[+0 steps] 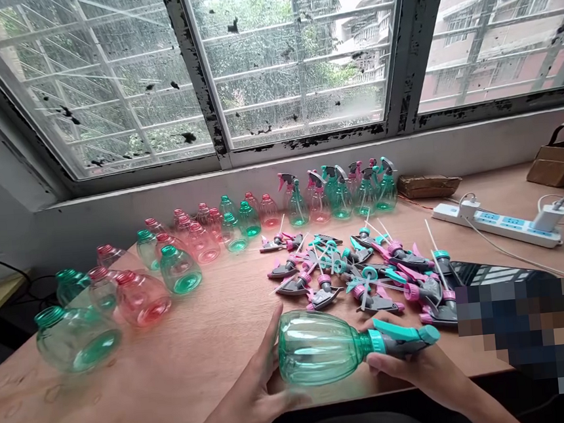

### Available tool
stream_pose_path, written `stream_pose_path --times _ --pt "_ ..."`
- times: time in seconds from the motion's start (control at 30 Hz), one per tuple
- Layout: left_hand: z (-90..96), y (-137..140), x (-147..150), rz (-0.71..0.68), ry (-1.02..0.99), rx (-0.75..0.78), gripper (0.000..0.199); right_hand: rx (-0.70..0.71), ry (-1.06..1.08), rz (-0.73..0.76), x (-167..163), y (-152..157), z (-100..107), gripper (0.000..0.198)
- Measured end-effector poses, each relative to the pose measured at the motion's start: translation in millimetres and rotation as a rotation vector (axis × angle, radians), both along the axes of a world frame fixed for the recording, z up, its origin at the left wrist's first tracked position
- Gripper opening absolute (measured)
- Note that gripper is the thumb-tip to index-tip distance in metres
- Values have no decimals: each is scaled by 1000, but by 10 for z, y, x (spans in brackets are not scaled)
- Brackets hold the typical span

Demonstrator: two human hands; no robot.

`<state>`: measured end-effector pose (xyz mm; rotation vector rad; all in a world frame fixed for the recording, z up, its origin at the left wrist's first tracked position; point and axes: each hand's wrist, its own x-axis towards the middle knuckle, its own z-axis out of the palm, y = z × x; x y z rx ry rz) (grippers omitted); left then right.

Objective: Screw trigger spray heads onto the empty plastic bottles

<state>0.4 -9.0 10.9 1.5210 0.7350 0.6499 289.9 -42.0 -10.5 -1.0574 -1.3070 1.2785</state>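
A green spray bottle [318, 348] lies on its side in the air just over the table's front edge, its base to the left. Its turquoise and grey spray head [404, 338] sits on the neck. My right hand [424, 363] is closed around the head and collar, with the thumb below the collar. Around the base, my left hand [254, 378] has its fingers on the far side and its thumb, slightly blurred, below. Behind both hands lies a pile of loose pink, turquoise and grey spray heads [324, 292] with white tubes.
Open green and pink bottles [144, 296] stand along the left. Several bottles with heads [342, 196] stand by the window wall. A white power strip [505, 221], cables, a cardboard box [561, 157] and a dark glossy object [499, 273] are at the right.
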Motion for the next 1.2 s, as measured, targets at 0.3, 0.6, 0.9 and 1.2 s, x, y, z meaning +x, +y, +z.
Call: stream_pose_path --times 0.3,0.6,0.9,1.2 --pt "0 -7 -52 20 138 73 101 2 7 -54 -6 -15 -73 33" --pt "-17 -8 -8 -8 3 -9 115 -11 23 -1 -21 -6 -2 27" --pt "56 -49 -23 -29 120 97 99 -69 15 -98 -47 -55 -54 43" --pt "4 -24 -56 -35 111 72 110 -25 -100 -58 -9 -5 -11 37"
